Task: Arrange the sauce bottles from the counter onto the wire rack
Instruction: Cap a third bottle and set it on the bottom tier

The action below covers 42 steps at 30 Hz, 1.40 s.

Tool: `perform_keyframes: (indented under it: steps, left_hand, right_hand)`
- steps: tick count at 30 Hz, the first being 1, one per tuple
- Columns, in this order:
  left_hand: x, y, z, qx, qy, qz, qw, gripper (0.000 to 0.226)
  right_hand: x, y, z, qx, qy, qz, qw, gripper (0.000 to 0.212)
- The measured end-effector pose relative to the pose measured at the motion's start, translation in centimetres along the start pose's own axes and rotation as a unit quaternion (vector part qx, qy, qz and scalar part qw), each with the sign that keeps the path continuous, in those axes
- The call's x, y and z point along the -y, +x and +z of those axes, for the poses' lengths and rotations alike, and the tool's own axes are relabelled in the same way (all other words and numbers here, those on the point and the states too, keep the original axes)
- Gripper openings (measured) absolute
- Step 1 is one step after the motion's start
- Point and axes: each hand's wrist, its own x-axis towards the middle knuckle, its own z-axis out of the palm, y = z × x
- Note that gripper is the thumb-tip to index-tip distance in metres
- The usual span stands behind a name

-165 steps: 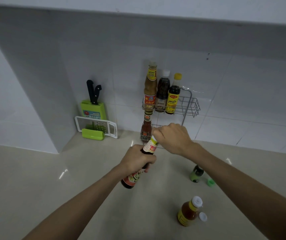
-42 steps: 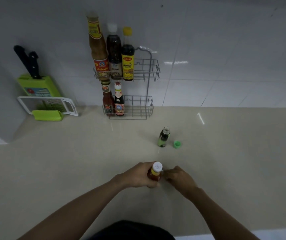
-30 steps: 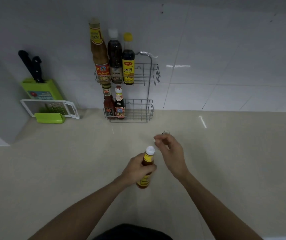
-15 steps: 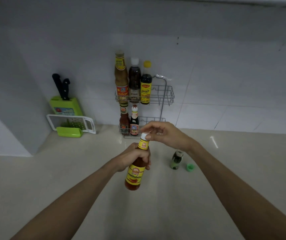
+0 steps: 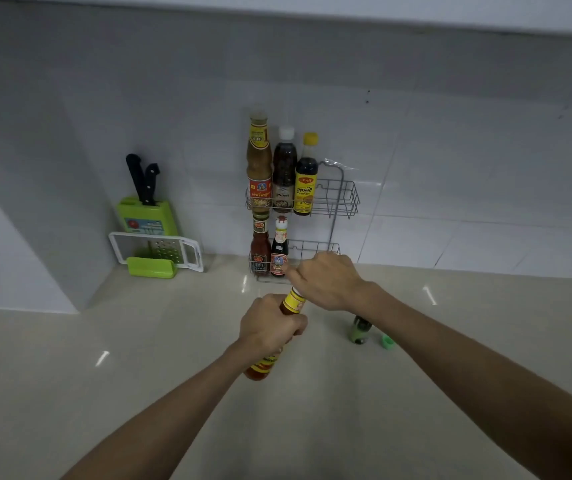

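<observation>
My left hand (image 5: 270, 327) grips the body of an orange sauce bottle with a yellow label (image 5: 294, 302), held tilted above the counter. My right hand (image 5: 326, 282) is closed over the bottle's top, hiding the cap. Behind them stands the two-tier wire rack (image 5: 343, 199) against the wall. Its upper tier holds three tall bottles (image 5: 283, 174); its lower tier holds two smaller red-labelled bottles (image 5: 270, 251). A small green bottle (image 5: 359, 332) stands uncapped on the counter to the right, partly hidden by my right forearm, with its green cap (image 5: 387, 341) lying beside it.
A green knife block with two black-handled knives (image 5: 146, 209) and a white and green grater (image 5: 160, 254) sit at the back left corner. A grey wall block juts out at the left. The beige counter (image 5: 485, 341) stretches right and forward.
My right hand has closed fully over the bottle's cap. The bottle has tipped further, with its neck pointing toward the rack. The view has tilted slightly.
</observation>
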Motion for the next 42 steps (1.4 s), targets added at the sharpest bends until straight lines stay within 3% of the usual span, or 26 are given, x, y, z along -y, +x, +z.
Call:
perform_keyframes:
  steps: [3, 5, 7, 10, 12, 15, 17, 19, 22, 28, 33, 38, 42]
  left_hand:
    - [0.3, 0.0, -1.2, 0.093, -0.099, 0.027, 0.99, 0.009]
    - [0.3, 0.1, -2.2, 0.137, -0.145, 0.035, 0.979, 0.003]
    - [0.5, 0.2, -2.9, 0.157, -0.149, 0.045, 0.975, 0.003]
    - [0.7, 0.3, -3.0, 0.144, -0.142, 0.041, 0.978, 0.0]
    - [0.7, 0.4, -2.6, 0.09, -0.136, 0.029, 0.986, 0.007]
    - [1.2, 0.5, -2.0, 0.0, -0.09, 0.017, 0.996, 0.011]
    - [1.6, 0.5, -2.0, 0.0, -0.07, 0.017, 0.997, 0.013]
    - [1.5, 0.5, -2.4, 0.032, -0.076, 0.025, 0.996, 0.008]
    - [1.1, 0.5, -3.3, 0.057, -0.095, 0.036, 0.993, 0.005]
    - [1.3, 0.5, -3.7, 0.066, -0.071, 0.037, 0.995, 0.003]
    - [2.3, 0.8, -2.9, 0.027, -0.029, 0.017, 0.999, 0.014]
    - [2.1, 0.5, -2.7, 0.003, -0.009, 0.004, 1.0, 0.009]
    - [1.6, 0.7, -3.0, -0.004, -0.032, 0.005, 0.999, 0.011]
  right_hand:
    - [-0.5, 0.0, -0.4, 0.049, 0.112, -0.012, 0.992, 0.069]
    - [-1.4, -0.3, -1.1, 0.069, 0.252, -0.06, 0.963, 0.045]
    - [-2.2, -0.4, -1.4, 0.082, 0.326, -0.108, 0.936, 0.024]
    - [-2.2, 0.0, -1.1, 0.069, 0.306, -0.138, 0.94, 0.021]
    - [-1.7, 0.5, -0.9, 0.043, 0.253, -0.132, 0.957, 0.024]
    - [-0.8, 0.9, 0.1, 0.0, 0.155, -0.125, 0.98, 0.037]
    - [-0.6, 1.2, 0.8, -0.011, 0.122, -0.118, 0.985, 0.047]
    - [-0.6, 1.2, 0.5, 0.003, 0.138, -0.119, 0.983, 0.05]
    - [-1.3, 1.1, -0.9, 0.08, 0.253, -0.125, 0.956, 0.034]
    - [-1.8, 1.4, -0.5, 0.083, 0.321, -0.135, 0.934, 0.025]
    - [-1.6, 1.6, -0.7, 0.115, 0.268, -0.126, 0.948, 0.028]
    - [-1.2, 1.6, 0.7, 0.082, 0.241, -0.099, 0.962, 0.049]
    - [-1.6, 1.4, 0.1, 0.113, 0.293, -0.096, 0.944, 0.036]
